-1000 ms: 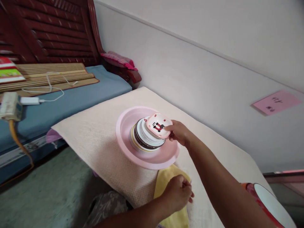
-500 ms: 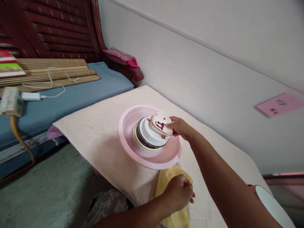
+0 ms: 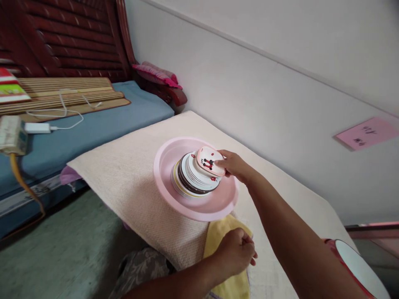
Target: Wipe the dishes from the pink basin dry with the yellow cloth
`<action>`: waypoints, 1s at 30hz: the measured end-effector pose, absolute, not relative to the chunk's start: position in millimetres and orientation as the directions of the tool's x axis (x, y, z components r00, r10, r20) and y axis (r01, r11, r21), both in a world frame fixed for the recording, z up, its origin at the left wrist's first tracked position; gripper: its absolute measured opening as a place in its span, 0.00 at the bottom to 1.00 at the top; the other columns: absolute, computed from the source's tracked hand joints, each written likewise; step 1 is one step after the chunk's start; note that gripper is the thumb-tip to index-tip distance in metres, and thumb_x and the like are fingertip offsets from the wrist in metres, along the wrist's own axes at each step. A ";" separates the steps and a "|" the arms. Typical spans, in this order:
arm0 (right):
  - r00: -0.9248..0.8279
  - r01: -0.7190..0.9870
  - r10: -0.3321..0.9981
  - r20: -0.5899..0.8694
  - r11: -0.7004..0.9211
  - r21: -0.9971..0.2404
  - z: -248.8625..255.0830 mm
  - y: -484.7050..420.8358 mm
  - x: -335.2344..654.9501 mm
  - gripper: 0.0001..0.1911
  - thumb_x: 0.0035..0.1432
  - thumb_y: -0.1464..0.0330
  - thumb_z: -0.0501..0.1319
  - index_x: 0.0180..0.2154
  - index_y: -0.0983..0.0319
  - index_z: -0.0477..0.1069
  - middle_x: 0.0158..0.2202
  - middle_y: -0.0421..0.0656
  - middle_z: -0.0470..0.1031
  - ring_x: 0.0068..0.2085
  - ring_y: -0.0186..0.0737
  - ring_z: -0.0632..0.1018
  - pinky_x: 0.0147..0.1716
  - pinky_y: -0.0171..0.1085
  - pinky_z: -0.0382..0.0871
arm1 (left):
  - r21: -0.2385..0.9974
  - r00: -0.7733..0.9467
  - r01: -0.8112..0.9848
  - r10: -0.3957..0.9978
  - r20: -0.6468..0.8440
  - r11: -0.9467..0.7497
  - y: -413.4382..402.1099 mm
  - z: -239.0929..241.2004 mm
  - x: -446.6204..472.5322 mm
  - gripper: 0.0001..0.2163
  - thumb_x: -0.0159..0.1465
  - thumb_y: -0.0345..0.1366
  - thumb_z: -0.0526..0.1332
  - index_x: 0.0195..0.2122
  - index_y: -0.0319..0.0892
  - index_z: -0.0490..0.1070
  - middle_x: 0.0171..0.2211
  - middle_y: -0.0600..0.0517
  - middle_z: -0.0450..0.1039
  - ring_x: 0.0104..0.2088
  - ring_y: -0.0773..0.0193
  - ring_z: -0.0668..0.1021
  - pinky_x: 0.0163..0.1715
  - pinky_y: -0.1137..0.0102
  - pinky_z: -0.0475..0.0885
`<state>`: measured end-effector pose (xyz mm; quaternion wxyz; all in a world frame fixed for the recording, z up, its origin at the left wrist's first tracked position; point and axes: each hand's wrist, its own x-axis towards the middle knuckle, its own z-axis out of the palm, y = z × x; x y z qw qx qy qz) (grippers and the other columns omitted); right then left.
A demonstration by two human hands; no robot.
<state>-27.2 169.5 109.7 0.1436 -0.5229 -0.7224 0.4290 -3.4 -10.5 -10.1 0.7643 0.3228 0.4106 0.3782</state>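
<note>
My right hand point(image 3: 233, 165) grips the edge of a small white dish point(image 3: 208, 161) with a pink rim and a red-and-black cartoon, thumb on top. The dish lies on top of a stack of plates point(image 3: 195, 176): white ones with red flowers, then dark-rimmed and yellow-rimmed ones below. This stack stands in a pink plastic basin point(image 3: 162, 182) on the cloth-covered table. Closer to me, my left hand point(image 3: 237, 251) is curled closed over a yellow cloth point(image 3: 230, 286). The inside of that fist is hidden, so I cannot tell whether it holds anything.
A cream cover point(image 3: 124, 182) spreads over the table, which meets the white wall. At lower right, a round red-and-white object point(image 3: 358, 265) is partly behind my right arm. On the left stands a blue-covered bench point(image 3: 140, 104) with a power strip point(image 3: 14, 135) and white cable.
My right hand and the small dish have shifted very slightly left in view, along with the scene. The grip stays the same, and my left hand has hardly moved.
</note>
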 end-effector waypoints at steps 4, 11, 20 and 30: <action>-0.394 0.633 0.893 -0.219 0.090 -0.769 110.6 169.3 -27.5 0.16 0.51 0.65 0.64 0.43 0.62 0.70 0.18 0.38 0.68 0.15 0.30 0.65 0.13 0.30 0.57 | 0.803 0.369 -0.310 0.843 -0.392 0.509 -10.7 -8.6 -3.5 0.03 0.52 0.30 0.55 0.29 0.40 0.61 0.24 0.53 0.69 0.19 0.71 0.71 0.20 0.75 0.61; -0.111 0.497 0.994 0.002 0.057 -0.866 85.5 164.5 17.6 0.14 0.55 0.59 0.59 0.39 0.62 0.69 0.24 0.41 0.73 0.19 0.30 0.70 0.15 0.29 0.61 | 0.874 0.399 -0.269 0.873 -0.281 0.405 -3.2 -40.8 6.4 0.05 0.57 0.32 0.53 0.33 0.39 0.64 0.30 0.49 0.74 0.25 0.68 0.75 0.22 0.76 0.62; 0.360 0.126 0.902 -0.239 -0.301 -0.945 29.9 37.8 125.3 0.11 0.46 0.62 0.61 0.31 0.62 0.68 0.20 0.37 0.70 0.17 0.31 0.68 0.14 0.30 0.59 | 0.930 0.370 -0.184 0.899 -0.235 0.319 -2.4 -36.1 -0.3 0.08 0.59 0.38 0.54 0.36 0.39 0.66 0.32 0.48 0.75 0.28 0.66 0.77 0.26 0.73 0.68; 0.790 -0.014 0.553 -0.266 -0.418 -0.908 36.5 -30.2 305.5 0.13 0.51 0.56 0.57 0.32 0.59 0.61 0.19 0.36 0.63 0.19 0.33 0.69 0.18 0.33 0.65 | 0.914 0.403 -0.100 0.856 -0.323 0.392 -13.7 -17.7 27.9 0.08 0.56 0.38 0.57 0.33 0.38 0.66 0.29 0.50 0.75 0.26 0.67 0.76 0.26 0.74 0.68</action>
